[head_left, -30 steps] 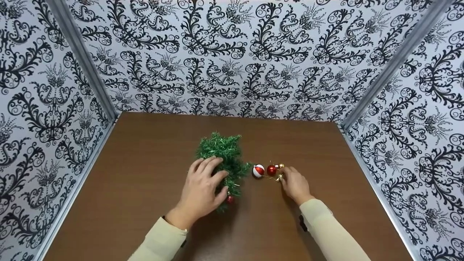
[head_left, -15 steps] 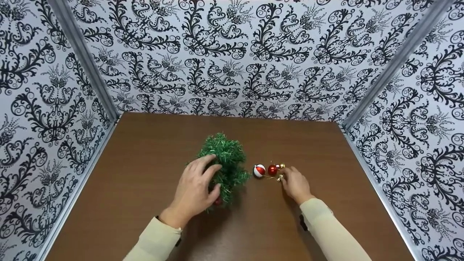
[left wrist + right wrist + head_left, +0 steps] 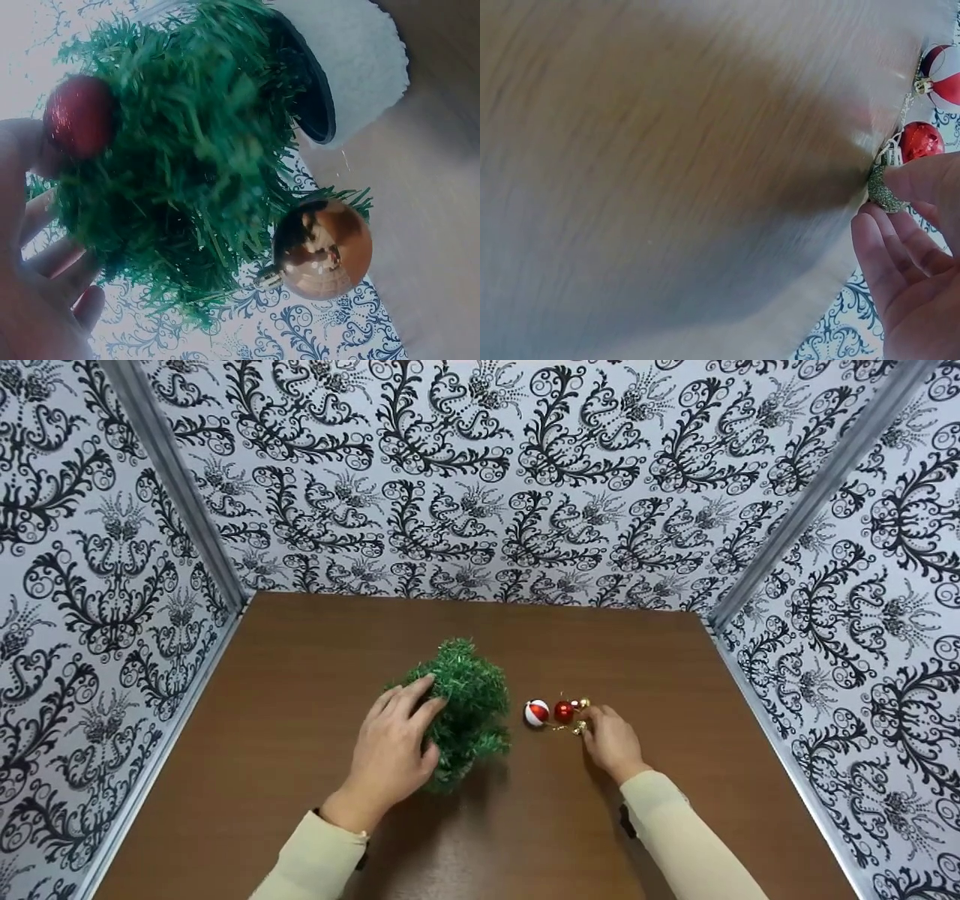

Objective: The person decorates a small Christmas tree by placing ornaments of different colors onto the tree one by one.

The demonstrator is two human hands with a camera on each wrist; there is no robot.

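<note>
A small artificial Christmas tree (image 3: pixel 472 694) stands mid-table, with my left hand (image 3: pixel 394 746) at its left side, fingers spread and touching the branches. In the left wrist view a red bauble (image 3: pixel 79 116) hangs close to that hand. A shiny copper bauble (image 3: pixel 322 249) hangs from another branch, and the tree's base is a white fuzzy pot (image 3: pixel 364 71). To the right, my right hand (image 3: pixel 613 742) pinches a small glittery bauble (image 3: pixel 886 187) at the table surface. Beside it lie a red bauble (image 3: pixel 563 711) and a red-and-white striped bauble (image 3: pixel 536 712).
The brown tabletop (image 3: pixel 322 660) is enclosed at the back and sides by patterned panels (image 3: pixel 450 510) with metal corner posts (image 3: pixel 817 502). Small gold ornaments (image 3: pixel 583 703) lie by my right fingertips.
The tree has turned under my left hand, and its lower red bauble has swung left out of the head view. My left hand has shifted slightly left; the right hand stays put.
</note>
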